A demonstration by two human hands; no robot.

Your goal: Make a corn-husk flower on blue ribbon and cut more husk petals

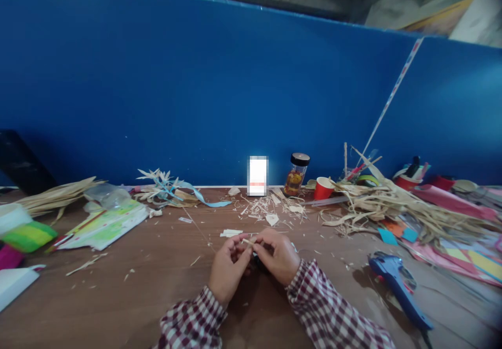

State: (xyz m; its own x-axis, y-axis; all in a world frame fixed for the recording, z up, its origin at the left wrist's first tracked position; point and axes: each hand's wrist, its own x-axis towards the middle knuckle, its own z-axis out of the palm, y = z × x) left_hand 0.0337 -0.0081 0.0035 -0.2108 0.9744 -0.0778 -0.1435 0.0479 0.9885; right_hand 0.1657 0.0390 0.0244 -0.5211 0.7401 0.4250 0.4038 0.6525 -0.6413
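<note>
My left hand and my right hand meet over the brown table, fingertips almost touching. Pinched between them is a small pale strip, like dried husk or straw. Both hands are closed on it, thumbs on the near side. Under the fingers of my right hand shows part of a black object, mostly hidden, whose kind I cannot make out. Just beyond the hands lie a flat pale piece and many cut scraps of the same dry material.
A blue glue gun lies at the right. Behind it spreads a heap of dried strips. A red paper cup and a black-lidded jar stand by the blue partition. Painted paper lies at the left.
</note>
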